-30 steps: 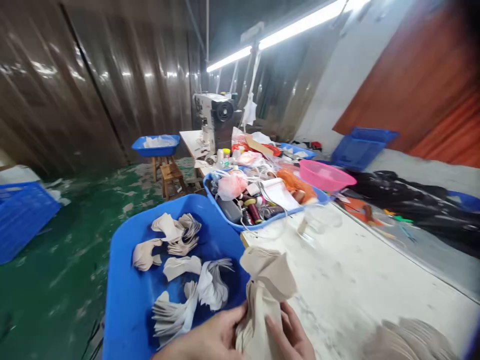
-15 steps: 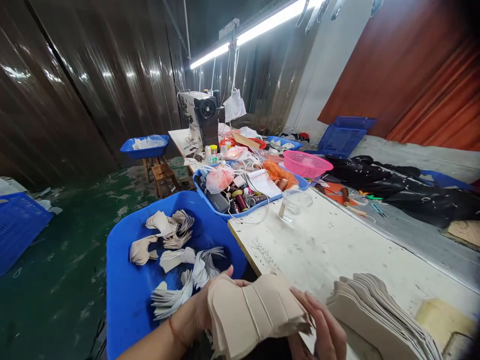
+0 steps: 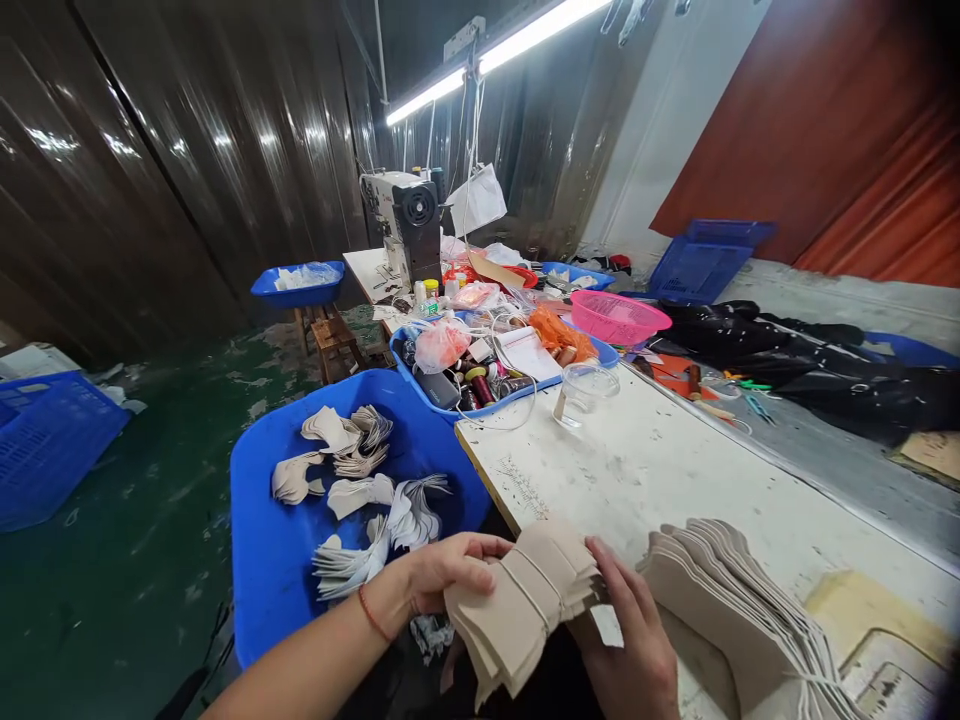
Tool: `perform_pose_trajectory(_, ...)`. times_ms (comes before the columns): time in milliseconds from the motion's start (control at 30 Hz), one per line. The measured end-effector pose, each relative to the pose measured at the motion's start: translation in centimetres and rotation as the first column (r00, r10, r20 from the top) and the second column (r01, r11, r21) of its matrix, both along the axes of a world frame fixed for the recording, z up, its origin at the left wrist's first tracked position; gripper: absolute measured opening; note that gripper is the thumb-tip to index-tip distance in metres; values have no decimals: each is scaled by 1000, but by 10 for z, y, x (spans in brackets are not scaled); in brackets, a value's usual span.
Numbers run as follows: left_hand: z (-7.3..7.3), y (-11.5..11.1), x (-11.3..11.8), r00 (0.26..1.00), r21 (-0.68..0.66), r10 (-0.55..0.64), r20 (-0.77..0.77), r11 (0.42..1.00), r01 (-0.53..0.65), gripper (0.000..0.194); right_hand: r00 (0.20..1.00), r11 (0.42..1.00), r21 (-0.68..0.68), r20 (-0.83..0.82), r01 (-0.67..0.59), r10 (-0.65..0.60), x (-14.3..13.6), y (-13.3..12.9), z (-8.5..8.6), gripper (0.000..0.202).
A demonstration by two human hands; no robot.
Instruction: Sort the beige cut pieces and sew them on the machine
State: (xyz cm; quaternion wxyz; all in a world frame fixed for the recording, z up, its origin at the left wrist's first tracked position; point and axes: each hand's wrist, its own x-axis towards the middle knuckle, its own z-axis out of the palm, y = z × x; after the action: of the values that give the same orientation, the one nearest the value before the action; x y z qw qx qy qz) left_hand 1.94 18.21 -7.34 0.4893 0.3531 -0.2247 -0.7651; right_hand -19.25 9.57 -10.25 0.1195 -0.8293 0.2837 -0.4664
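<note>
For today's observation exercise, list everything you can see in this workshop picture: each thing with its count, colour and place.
Banded bundle of beige cut fabric pieces: one, beige, held in both hands at the table's near edge.
Fanned stack of beige fabric pieces: one, beige, on the table, right of the hands.
Large blue plastic tub: one, blue, left of the table, holding pale cut pieces.
White worktable: one, white, centre.
Clear plastic cup: one, clear, on the table.
Blue tray of thread spools: one, blue, behind the tub.
Pink plastic basket: one, pink, far end.
White sewing machine: one, white, background.
Left hand: gripping the bundle.
Right hand: supporting the bundle.
</note>
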Motion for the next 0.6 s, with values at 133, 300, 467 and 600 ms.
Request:
perform_pose_trajectory(133, -4, 0, -7, 996, -19, 75, -56, 997, -76, 69, 995, 995, -20, -31, 93, -94, -1, 16, 14, 46)
perform_pose_trajectory(300, -1, 1, -19, 986, -72, 160, -49, 984, -163, 69, 996, 993, -115, 83, 21, -12, 6, 42, 26, 34)
perform_pose_trajectory(467, 10, 3, -22, 985, -121, 164, 49, 980, -157, 72, 999, 982, -181, -19, -46, 43, 3, 37, 20, 35)
perform_pose_trajectory(600, 17, 3, -21, 985, -146, 151, 87, 980, -137, 72, 984, 985, -128, -153, -113, 92, -2, 31, 28, 21)
